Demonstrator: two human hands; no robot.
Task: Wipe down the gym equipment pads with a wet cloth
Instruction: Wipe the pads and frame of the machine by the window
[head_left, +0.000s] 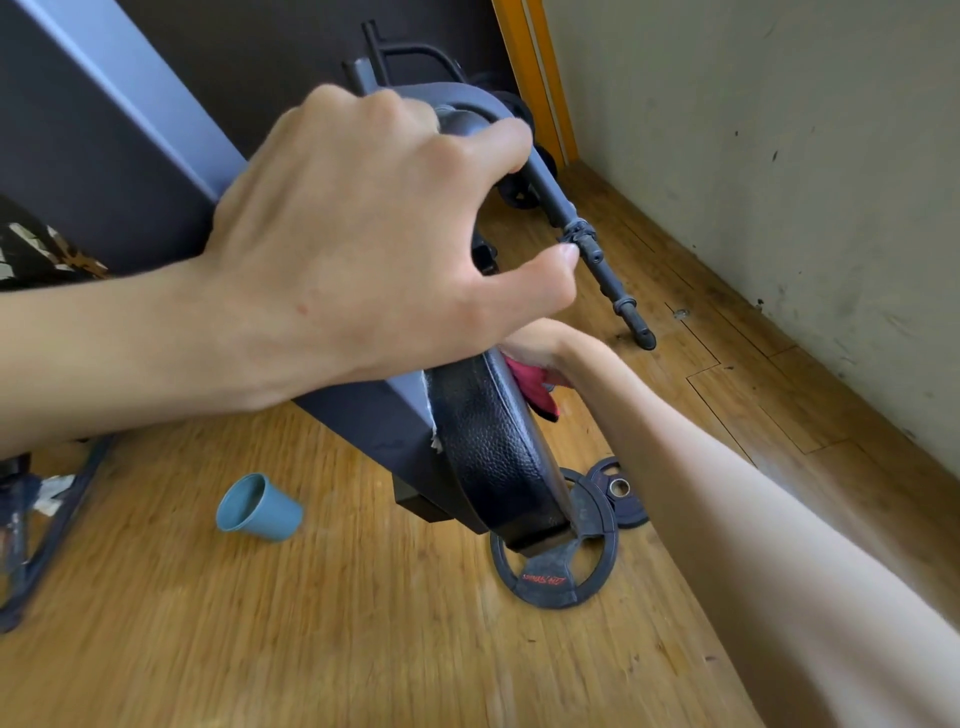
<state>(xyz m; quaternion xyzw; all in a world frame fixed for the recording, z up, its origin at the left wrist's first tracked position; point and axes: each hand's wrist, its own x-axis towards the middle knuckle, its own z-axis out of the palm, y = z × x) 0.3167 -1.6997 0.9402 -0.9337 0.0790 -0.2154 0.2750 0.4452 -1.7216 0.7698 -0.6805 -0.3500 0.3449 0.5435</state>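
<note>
Left hand grips frame. At its 5 o'clock, right hand seemingly bunches limp cloth against firm pad; I'd hold cloth mid-fold.

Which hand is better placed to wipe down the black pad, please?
Right. The right hand holds the red cloth at the far side of the black pad, while the left hand grips the grey frame above, probably steadying it.

Left hand grips the dark bar toward 12 o'clock, right hand holds a red cloth against the black pad, with blue cup lying at 7 o'clock and weight plate at 5 o'clock.
</note>
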